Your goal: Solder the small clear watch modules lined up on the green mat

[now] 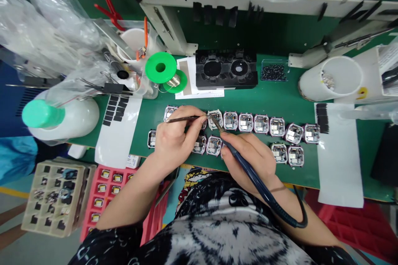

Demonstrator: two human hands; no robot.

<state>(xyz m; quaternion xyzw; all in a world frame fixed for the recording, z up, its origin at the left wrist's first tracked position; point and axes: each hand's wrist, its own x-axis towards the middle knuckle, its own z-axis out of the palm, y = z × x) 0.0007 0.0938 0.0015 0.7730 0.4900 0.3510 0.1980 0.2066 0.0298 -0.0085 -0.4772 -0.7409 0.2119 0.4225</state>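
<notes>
My left hand (pixel 174 137) is closed on a pair of thin dark tweezers (pixel 185 119), their tip pointing right. In my right hand (pixel 250 155) is a soldering iron (pixel 248 169) with a dark blue handle; its cord loops down over my forearm. Both tips meet at a small watch case (pixel 215 119) with a circuit board inside. Similar open watch cases (pixel 245 122) stand in a row to the right, and a second row lies nearer me, with a case (pixel 214 145) just below the tips. My left hand hides part of both rows.
Behind the rows are a green solder spool (pixel 161 67), a black fixture (pixel 226 69) and a small tray of screws (pixel 274 70). White tubs and a bottle (pixel 71 116) flank the bench. Sheets with black strips (pixel 118 132) lie left and right; a red tray (pixel 104 198) is below left.
</notes>
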